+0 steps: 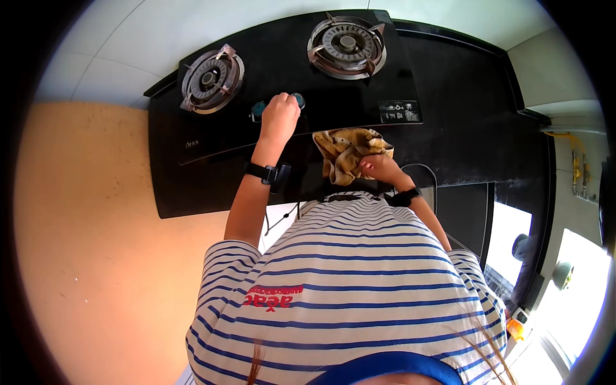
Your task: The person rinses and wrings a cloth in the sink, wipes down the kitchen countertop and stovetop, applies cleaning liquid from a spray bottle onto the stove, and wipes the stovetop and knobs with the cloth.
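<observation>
My left hand [280, 119] reaches over the black glass gas stove [282, 48], its fingers bent closed between two dark teal control knobs. One stove knob [258, 111] shows at the hand's left, and the other knob [299, 101] touches or nearly touches its right side. What the fingertips hold, if anything, is hidden beneath the hand. My right hand [381, 168] grips a crumpled yellow-brown patterned cloth [343, 151] at its lower right side. The cloth lies at the stove's front edge, close to my body.
Two burners with metal pan supports, the left burner [209, 78] and the right burner [347, 44], stand behind the knobs. A dark countertop [465, 96] extends to the right. A gas pipe [579, 170] runs along the right wall. A thin black cable [282, 220] hangs by my waist.
</observation>
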A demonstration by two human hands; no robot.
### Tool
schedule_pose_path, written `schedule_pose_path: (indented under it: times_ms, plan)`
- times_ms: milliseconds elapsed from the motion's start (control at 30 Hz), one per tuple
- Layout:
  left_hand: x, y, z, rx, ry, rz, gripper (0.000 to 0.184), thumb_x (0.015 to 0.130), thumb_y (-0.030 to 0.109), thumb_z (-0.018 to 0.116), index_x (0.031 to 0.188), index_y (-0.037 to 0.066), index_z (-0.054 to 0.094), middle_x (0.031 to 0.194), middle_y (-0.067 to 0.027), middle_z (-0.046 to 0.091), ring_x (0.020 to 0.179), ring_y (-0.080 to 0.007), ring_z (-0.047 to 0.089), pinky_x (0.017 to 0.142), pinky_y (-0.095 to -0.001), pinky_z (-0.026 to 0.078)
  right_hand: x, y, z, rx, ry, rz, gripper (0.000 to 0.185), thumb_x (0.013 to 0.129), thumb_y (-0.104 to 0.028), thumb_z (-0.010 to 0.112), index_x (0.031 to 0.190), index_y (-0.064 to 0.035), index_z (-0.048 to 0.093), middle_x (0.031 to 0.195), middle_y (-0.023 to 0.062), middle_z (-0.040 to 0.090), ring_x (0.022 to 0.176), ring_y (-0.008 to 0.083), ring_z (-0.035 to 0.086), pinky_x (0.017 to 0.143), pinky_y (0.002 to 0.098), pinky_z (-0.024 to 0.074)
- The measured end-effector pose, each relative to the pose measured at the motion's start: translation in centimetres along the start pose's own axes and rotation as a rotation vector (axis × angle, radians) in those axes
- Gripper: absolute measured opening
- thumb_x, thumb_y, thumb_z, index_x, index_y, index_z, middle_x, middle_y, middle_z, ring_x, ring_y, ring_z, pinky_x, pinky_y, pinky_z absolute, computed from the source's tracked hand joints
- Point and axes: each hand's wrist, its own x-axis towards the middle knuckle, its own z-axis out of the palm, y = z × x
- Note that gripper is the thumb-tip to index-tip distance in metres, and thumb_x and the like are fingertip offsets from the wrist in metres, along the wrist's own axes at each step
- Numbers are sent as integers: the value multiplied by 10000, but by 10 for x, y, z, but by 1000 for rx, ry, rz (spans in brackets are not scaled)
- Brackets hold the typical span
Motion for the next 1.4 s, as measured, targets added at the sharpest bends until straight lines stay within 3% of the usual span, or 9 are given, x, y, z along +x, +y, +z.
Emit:
schedule_pose_path:
  times_ms: [233, 433, 533, 600, 867, 1033, 1167, 1400]
  plan:
    - [4, -10, 13, -30, 7, 2, 113, 851, 114, 619, 827, 16, 568, 818, -145, 560, 829, -319, 597, 742, -394, 518, 3, 0, -13, 77, -72, 25, 209, 812, -234, 651, 943, -79, 701, 802, 68, 705, 721, 210, 679, 665, 302, 533]
    - [1, -22, 18, -406, 26, -169, 116, 843, 95, 622, 876, 2, 560, 845, -168, 590, 801, -352, 597, 720, -426, 493, 4, -1, -11, 87, -88, 43, 216, 815, -264, 647, 941, -101, 713, 800, 59, 709, 728, 204, 680, 677, 298, 533]
    - [4, -25, 18, -429, 7, -189, 120, 832, 93, 631, 876, 1, 570, 825, -151, 606, 789, -331, 606, 700, -405, 492, 3, -1, -11, 92, -98, 54, 222, 819, -280, 643, 941, -111, 717, 803, 57, 710, 733, 203, 681, 682, 297, 533]
    - [6, -27, 19, -488, 25, -233, 105, 851, 89, 624, 899, 3, 590, 795, -137, 615, 712, -272, 616, 656, -344, 489, 3, -2, -11, 85, -101, 60, 224, 821, -288, 641, 939, -114, 718, 806, 57, 710, 735, 203, 681, 684, 296, 533]
    - [15, -34, 11, -427, 11, -229, 135, 866, 114, 615, 912, -12, 600, 785, -134, 619, 702, -252, 623, 663, -333, 489, 4, 1, -11, 110, -94, 71, 215, 807, -262, 671, 939, -99, 720, 828, 57, 720, 750, 187, 690, 691, 284, 535]
    - [11, -35, 9, -584, -22, -416, 191, 903, 156, 603, 967, -24, 622, 832, -124, 661, 748, -193, 654, 707, -298, 497, 2, -2, -14, 122, -110, 89, 220, 794, -257, 651, 952, -122, 721, 836, 53, 723, 776, 201, 695, 706, 301, 540]
    - [8, -35, 4, -596, 27, -414, 203, 914, 170, 597, 981, -19, 626, 827, -113, 668, 750, -170, 655, 715, -286, 496, 2, -4, -15, 127, -116, 92, 228, 799, -259, 675, 961, -106, 724, 835, 57, 720, 758, 182, 690, 697, 281, 536]
    - [-30, -58, -26, -649, 69, -520, 183, 914, 160, 621, 985, -9, 635, 793, -34, 660, 711, -88, 614, 667, -237, 481, 4, -2, -9, 123, -99, 69, 232, 798, -259, 674, 969, -110, 723, 829, 53, 718, 754, 176, 687, 698, 276, 534]
